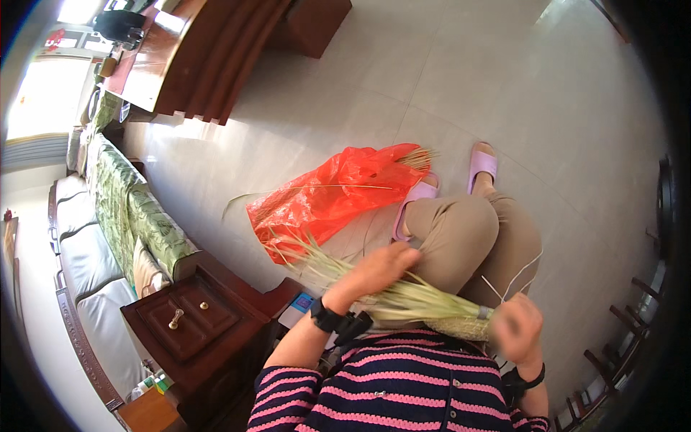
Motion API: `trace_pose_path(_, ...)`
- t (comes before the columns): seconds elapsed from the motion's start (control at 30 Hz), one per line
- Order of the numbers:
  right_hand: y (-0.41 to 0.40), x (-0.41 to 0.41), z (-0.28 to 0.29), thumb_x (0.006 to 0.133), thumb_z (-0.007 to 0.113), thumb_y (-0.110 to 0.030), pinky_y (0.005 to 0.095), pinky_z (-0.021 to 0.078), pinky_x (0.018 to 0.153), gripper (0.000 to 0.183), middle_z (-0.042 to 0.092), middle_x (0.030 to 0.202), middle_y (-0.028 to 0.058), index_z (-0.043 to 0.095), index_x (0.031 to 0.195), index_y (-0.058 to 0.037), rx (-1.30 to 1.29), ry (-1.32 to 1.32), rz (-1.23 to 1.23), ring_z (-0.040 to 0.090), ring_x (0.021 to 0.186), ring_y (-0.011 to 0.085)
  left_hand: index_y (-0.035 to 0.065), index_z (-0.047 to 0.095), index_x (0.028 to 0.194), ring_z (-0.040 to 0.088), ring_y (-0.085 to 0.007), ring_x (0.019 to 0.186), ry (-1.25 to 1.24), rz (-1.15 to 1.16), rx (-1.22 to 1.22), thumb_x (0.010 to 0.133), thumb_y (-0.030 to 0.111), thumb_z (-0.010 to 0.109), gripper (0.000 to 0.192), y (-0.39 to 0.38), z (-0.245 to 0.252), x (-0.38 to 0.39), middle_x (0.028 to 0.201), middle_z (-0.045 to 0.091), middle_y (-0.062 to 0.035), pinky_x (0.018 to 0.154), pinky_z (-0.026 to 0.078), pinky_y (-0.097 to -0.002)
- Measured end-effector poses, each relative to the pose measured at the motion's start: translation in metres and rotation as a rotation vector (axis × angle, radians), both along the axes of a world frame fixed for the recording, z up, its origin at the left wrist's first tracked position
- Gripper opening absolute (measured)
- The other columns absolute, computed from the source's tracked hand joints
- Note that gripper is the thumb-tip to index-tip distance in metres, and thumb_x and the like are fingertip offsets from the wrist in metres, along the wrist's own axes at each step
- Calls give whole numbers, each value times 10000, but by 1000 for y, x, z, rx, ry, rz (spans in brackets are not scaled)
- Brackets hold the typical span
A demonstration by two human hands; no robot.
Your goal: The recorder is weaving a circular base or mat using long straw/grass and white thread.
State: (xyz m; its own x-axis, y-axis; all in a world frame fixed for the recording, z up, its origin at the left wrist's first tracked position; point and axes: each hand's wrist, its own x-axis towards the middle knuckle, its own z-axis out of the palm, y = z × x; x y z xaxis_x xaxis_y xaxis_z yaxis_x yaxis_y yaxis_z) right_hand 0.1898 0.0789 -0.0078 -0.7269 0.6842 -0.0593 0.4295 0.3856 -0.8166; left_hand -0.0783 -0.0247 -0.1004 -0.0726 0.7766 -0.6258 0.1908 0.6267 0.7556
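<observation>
A bundle of pale green plant stalks [421, 302] lies across my lap, its loose ends fanning out to the left. A grey band [484, 312] binds its right end. Beneath that end is a pale, braided-looking piece [459, 328]. My right hand [519, 328], partly blurred, is closed at the bound end. A thin white cord [518, 275] loops up beside it over my trousers. My left hand [383, 267] is over the middle of the stalks with its fingers bent; whether it grips any is hidden.
A red plastic bag [329, 194] with dry stalks [418, 158] at its mouth lies on the tiled floor by my pink slippers [483, 162]. A dark wooden cabinet [189, 318] stands close at left, near a cushioned sofa [97, 259]. Wooden furniture [216, 54] stands farther off.
</observation>
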Motion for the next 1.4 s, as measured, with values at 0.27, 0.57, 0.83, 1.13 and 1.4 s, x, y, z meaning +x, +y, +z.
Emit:
trace_pose_path(0.27,28,-29,0,607,687,-87,344,408,456,146,559,592,76,594,713,-50,-172,-46,128,511,488,262,25,339,1372,649,-333,726,966,-98,-91,857,185,538,575,-32,-216,-66,1006,577,-214,589,534,-416)
trace_pose_path(0.57,47,-35,-10,585,669,-135,330,376,462,157,535,582,58,593,697,-56,-333,-103,105,489,487,243,85,592,1030,637,-278,778,1050,-452,-134,825,100,524,217,7,-278,-118,891,594,-122,615,530,-385)
trace_pose_path(0.83,59,-41,-15,587,677,-174,338,365,464,164,526,586,53,599,680,-63,-421,-171,74,488,493,238,120,612,838,602,-247,834,1111,-628,115,776,141,562,83,4,-279,-136,896,584,-92,649,491,-386)
trace_pose_path(1.13,66,-41,-21,583,680,-174,336,377,477,173,529,596,57,610,692,-58,-451,-202,58,487,504,242,70,536,956,594,-325,868,871,-364,-65,850,162,519,141,28,-239,-124,935,562,-135,696,479,-468)
trace_pose_path(1.4,56,-28,-15,795,615,-310,304,396,541,302,553,604,65,611,686,-28,-455,-239,-349,504,535,195,17,523,965,636,-347,800,594,-641,-176,887,189,444,205,16,-296,-25,972,606,-188,645,519,-460)
